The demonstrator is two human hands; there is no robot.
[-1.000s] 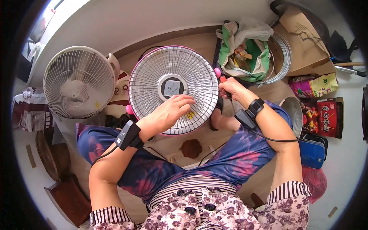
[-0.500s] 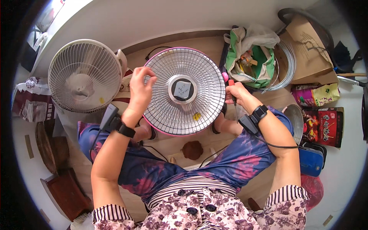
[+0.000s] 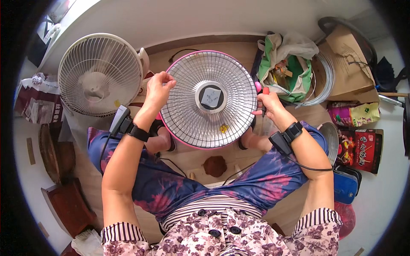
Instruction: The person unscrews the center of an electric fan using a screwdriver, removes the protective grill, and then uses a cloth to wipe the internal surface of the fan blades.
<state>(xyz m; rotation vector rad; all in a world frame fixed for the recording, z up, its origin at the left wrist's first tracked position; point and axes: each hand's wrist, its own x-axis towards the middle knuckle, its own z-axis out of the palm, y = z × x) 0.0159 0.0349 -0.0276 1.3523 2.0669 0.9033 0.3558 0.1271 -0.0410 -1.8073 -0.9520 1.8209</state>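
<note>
A round dish-shaped heater (image 3: 188, 115) with a pink rim, silvery reflector and dark wire guard stands between my legs. A slip of paper (image 3: 211, 97) covers its hub. At the heater's upper left rim, my left hand (image 3: 158, 90) has its fingertips pinched together; anything between them is hidden. My right hand (image 3: 271, 103) is closed round a screwdriver (image 3: 265, 91) with a red and black handle, next to the right rim. One or two of its fingers reach towards the rim there. A pink knob (image 3: 258, 86) shows just above this hand.
A white fan (image 3: 100, 74) stands at left. On the right are a green and white bag (image 3: 271, 68), coiled wire (image 3: 326, 81), torn cardboard (image 3: 348, 59) and a red package (image 3: 363, 149). Wooden pieces (image 3: 70, 207) lie at lower left. Dark cables cross the floor.
The fingertips of my left hand have drawn together at the rim. My right hand still holds the screwdriver, its lower fingers now stretched towards the rim. The whole view has shifted slightly.
</note>
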